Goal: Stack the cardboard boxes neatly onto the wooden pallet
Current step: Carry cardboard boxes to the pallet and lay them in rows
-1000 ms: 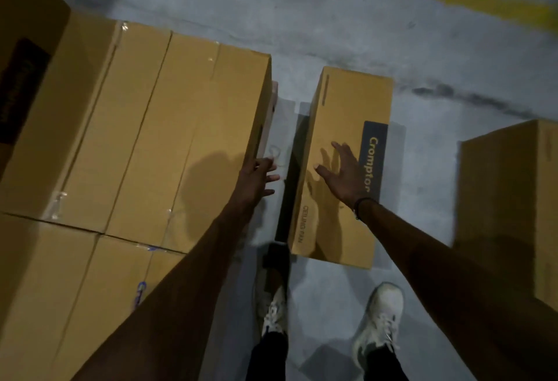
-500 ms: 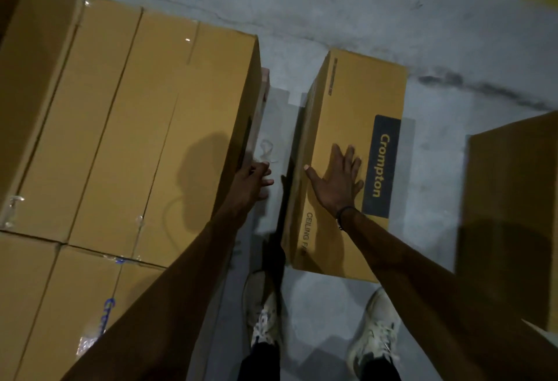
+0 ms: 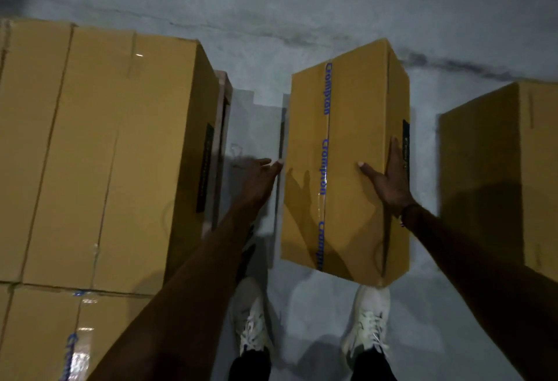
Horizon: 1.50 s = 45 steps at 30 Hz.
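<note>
A cardboard box [image 3: 350,127] with blue Crompton tape along its top is between my hands, over the grey floor. My left hand [image 3: 261,177] presses its fingertips against the box's left side. My right hand [image 3: 389,178] lies flat on the right top edge, thumb spread over the top face. To the left, stacked cardboard boxes [image 3: 105,139] stand on the wooden pallet [image 3: 224,103], of which only a thin edge shows beside them. The near right corner of the held box overlaps my right shoe.
Another cardboard box [image 3: 501,169] stands on the floor at the right. A taped box [image 3: 39,335] fills the lower left. My white shoes [image 3: 253,320] stand on the concrete in the narrow gap between the stack and the held box.
The box has been turned so its taped face is now up instead of the printed label face. My left hand came off the stack to the box's left side; my right hand shifted to the right edge.
</note>
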### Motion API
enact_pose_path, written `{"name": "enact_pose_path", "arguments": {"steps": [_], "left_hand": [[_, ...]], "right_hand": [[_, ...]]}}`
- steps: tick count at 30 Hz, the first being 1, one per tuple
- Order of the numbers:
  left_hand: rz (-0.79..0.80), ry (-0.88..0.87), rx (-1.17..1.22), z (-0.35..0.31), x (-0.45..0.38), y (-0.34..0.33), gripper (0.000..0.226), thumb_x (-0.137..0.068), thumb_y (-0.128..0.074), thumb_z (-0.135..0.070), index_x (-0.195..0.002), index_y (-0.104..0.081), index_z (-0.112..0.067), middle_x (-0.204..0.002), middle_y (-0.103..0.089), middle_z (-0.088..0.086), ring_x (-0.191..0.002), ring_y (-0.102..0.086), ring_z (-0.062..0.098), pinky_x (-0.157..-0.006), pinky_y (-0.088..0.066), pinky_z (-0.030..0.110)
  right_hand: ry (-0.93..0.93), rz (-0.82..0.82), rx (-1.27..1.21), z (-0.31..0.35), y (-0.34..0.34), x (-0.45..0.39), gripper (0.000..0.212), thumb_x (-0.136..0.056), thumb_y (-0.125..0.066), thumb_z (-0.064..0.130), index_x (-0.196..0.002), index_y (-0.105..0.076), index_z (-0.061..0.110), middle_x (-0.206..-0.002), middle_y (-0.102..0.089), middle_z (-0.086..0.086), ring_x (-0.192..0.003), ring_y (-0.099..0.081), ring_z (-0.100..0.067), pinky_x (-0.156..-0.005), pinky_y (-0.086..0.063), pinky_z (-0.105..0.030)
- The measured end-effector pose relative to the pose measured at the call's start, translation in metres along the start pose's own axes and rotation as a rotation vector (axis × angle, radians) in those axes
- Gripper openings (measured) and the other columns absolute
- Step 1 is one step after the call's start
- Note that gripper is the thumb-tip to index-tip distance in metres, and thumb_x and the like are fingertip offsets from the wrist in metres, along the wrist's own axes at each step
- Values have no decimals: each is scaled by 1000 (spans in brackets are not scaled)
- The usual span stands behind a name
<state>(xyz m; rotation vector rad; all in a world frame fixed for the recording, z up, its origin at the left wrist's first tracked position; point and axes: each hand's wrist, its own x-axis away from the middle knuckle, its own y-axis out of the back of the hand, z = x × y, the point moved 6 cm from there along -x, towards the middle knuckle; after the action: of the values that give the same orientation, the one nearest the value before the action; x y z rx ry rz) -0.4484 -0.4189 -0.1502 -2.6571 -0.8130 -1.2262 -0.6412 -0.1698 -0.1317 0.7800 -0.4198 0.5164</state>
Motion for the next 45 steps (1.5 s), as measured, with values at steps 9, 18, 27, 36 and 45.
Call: {"name": "enact_pose_path", "arguments": {"steps": [9,18,27,36,45], "left_hand": [[-15,87,-14,14,-48,-80,80,-100,-62,-50,-161,-28,-11,-133,-62,9,-116,-62,19,-82,-43,19],[138,114,56,24,-62,-123,66,-101,-60,-51,-158,-35,-30,-124,-55,-4,-103,-57,15,-78,-51,34],[102,-37,-47,0,-15,-103,56,-99,-69,-35,-149,-45,-31,-115,-65,-2,-102,-65,15,-58,-54,17],[38,-265,-123,-143,101,-37,60,-94,-70,-55,-148,-46,-42,-131,-61,-9,-123,-60,19,-104,-54,49],[-128,-445,-45,-283,291,53,61,-92,-71,-59,-147,-46,-47,-147,-50,-16,-133,-49,6,-100,-50,26]], "right_hand": [[5,-39,-121,-48,36,-24,122,-76,-89,55,-166,-7,41,-168,-31,7,-149,-39,-24,-122,-35,-57],[24,1,-202,-79,61,-38,115,-78,-87,51,-165,-11,45,-164,-38,10,-143,-45,-18,-118,-40,-48],[-3,47,-286,-71,67,-7,117,-69,-88,63,-162,-19,51,-158,-45,17,-140,-49,-11,-121,-39,-50],[65,40,-383,57,140,69,106,-69,-89,66,-155,-29,55,-149,-55,13,-134,-57,-18,-112,-48,-57],[262,81,-473,250,228,216,87,-87,-83,42,-158,-34,42,-144,-61,12,-128,-63,-11,-107,-54,-49]]}}
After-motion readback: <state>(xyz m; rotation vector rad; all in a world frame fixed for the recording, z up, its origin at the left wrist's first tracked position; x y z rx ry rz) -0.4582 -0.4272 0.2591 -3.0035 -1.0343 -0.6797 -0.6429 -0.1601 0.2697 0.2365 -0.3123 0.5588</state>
